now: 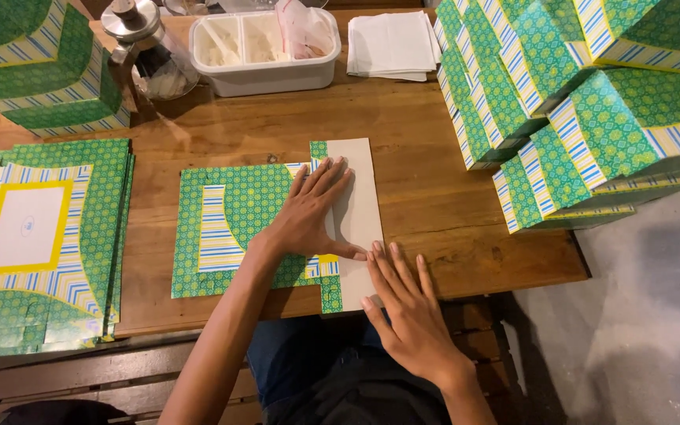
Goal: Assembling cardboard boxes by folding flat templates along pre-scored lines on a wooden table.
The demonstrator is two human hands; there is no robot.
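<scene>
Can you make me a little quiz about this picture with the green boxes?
1. True or false: both hands press on the flat box sheet.
2. What lies on the table's left side: A) a stack of flat sheets, B) a red bowl, C) a book?
3. What colour is the sheet's folded-over flap?

Key:
1. True: left hand and right hand both rest on it.
2. A.
3. Plain grey-brown.

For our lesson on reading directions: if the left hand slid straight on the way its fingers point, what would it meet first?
The left hand points up and right across the folded grey flap. Past the flap's edge lies bare wooden table; further along that line, probably the stack of white napkins, though depth is uncertain.
</scene>
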